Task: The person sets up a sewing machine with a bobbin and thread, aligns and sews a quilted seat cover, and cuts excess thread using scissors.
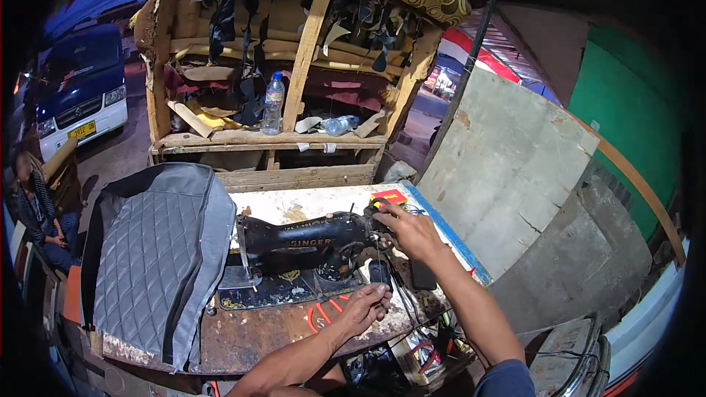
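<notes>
A black sewing machine (305,239) with worn gold decoration stands on the table, its handwheel end toward my hands. My left hand (365,309) is closed in a pinch below that end, beside a small dark rounded object (379,272). A fine thread seems to run down toward its fingertips. Higher up, my right hand (410,231) reaches over the machine's right end, thumb and fingers closed at a small dark part near the top; my fingers partly hide what they grip. A grey, diamond-quilted seat cover (151,246) lies left of the machine.
Orange-handled scissors (318,316) lie before the machine on the worn table (257,342). A dark phone-like slab (423,275) rests right of my hands. Behind stands a wooden frame (312,51) holding scraps and a water bottle (273,105). A person (48,213) sits at far left.
</notes>
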{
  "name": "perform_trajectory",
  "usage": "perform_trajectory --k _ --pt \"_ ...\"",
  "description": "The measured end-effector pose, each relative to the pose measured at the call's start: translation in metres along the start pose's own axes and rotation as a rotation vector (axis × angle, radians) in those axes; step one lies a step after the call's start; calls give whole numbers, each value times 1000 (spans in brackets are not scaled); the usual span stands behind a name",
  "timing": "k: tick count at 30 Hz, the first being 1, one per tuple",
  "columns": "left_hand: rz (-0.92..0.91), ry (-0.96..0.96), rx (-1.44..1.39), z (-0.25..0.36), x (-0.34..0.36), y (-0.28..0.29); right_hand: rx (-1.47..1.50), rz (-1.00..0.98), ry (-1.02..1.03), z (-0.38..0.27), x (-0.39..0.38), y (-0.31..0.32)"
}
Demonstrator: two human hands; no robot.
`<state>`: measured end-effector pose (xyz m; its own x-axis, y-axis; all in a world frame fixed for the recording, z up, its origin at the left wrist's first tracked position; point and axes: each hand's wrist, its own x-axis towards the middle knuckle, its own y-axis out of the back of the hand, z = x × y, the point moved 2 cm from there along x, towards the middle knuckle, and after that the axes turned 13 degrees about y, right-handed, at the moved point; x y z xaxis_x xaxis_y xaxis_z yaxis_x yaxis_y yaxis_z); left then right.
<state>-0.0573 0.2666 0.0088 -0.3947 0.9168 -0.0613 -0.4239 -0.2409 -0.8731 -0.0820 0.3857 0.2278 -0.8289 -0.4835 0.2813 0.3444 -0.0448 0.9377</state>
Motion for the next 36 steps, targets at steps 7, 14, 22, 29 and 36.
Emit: perform_trajectory --k 7,14,22,29,36 --pt "41 8 18 -1 0 -2 -18 -6 -7 0 -1 0" --pt "50 17 27 -1 0 -1 -11 16 5 -3 0 2" --pt "39 8 40 -1 0 -3 4 16 -8 -2 -1 2" --pt "16 5 33 -1 0 -2 -31 20 8 0 -1 -2" --pt "41 12 88 -2 1 -3 -27 -8 -11 0 2 -2"
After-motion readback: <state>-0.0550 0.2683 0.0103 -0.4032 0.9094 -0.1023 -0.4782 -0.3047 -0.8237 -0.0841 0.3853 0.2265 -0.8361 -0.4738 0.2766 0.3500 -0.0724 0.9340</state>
